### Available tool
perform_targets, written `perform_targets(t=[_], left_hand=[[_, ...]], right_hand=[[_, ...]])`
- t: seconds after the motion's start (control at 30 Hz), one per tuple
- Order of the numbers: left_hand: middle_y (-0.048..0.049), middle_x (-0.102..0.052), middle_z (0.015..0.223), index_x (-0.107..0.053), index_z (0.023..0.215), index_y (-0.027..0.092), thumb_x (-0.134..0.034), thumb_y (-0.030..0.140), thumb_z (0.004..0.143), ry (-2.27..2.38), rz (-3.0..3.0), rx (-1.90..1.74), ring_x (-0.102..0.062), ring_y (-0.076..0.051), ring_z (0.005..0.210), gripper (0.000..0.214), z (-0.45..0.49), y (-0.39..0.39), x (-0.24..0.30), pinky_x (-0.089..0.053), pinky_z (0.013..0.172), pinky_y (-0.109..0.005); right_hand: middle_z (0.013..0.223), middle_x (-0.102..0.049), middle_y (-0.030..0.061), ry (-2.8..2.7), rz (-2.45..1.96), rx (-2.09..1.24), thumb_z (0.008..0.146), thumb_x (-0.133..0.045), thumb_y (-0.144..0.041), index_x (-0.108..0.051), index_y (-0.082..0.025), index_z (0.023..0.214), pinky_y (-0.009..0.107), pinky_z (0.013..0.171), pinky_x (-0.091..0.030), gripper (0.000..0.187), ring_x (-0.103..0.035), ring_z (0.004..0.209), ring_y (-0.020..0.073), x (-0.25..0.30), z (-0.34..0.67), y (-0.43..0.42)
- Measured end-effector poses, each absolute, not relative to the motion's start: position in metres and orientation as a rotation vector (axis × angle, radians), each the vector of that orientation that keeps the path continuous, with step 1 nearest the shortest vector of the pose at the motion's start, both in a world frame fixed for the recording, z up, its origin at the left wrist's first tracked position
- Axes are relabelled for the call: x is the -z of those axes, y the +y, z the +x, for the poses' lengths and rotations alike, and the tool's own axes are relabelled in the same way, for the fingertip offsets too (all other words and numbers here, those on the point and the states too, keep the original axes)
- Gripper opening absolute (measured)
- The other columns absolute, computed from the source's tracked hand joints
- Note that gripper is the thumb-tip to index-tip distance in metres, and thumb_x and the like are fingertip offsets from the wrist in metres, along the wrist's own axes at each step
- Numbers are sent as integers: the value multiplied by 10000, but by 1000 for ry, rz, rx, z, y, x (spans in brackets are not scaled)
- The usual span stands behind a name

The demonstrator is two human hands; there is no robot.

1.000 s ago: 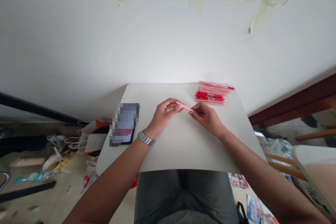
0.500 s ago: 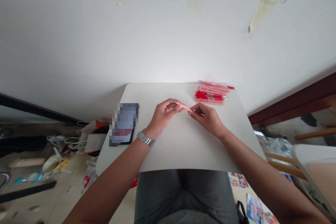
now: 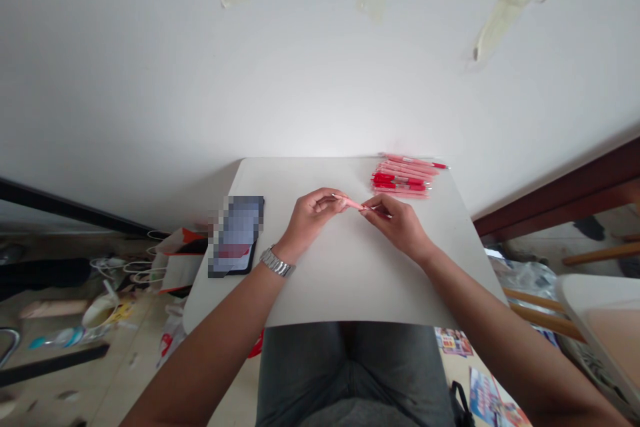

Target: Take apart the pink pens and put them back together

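Note:
Above the middle of the white table (image 3: pixel 320 280), a pink pen (image 3: pixel 354 203) is held between my two hands. My left hand (image 3: pixel 316 215), with a metal watch at its wrist, pinches the pen's left end, and a thin tip pokes out past the fingers. The fingers of my right hand (image 3: pixel 395 220) are closed on its right end, where a bit of red shows beneath them. Just beyond my right hand lies a pile of pink and red pens (image 3: pixel 405 177), roughly side by side near the table's far edge.
At the table's left lies a phone (image 3: pixel 237 237), its screen blurred out. The white wall (image 3: pixel 320 67) rises right behind the table. Bags and a plastic bottle (image 3: pixel 63 337) are on the floor at left. A second white surface (image 3: pixel 600 307) stands at right.
My right hand's fingers have shifted very slightly at the pen's right end. My left hand, the pen pile and the phone stay as they were.

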State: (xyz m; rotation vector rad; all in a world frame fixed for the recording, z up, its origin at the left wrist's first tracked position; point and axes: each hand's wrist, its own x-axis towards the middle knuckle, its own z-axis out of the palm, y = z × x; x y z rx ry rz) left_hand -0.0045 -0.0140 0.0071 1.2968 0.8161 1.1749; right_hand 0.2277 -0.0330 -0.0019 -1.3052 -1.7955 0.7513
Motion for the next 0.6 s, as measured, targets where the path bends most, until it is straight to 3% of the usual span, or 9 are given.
perform_targets(t=[0.6], left_hand=[[-86,-794,1013,-796,1016,152,-870,417,855,877,1301,-1173,-747,-190,932,319,-2,-16,-12,-606,919,-322]], right_hand=[[782,-690,14,-1860,-1306,-710,989,-678,-478,-722,-215,994,282,624,-424,266,-531,644,147,-1,228,-34]])
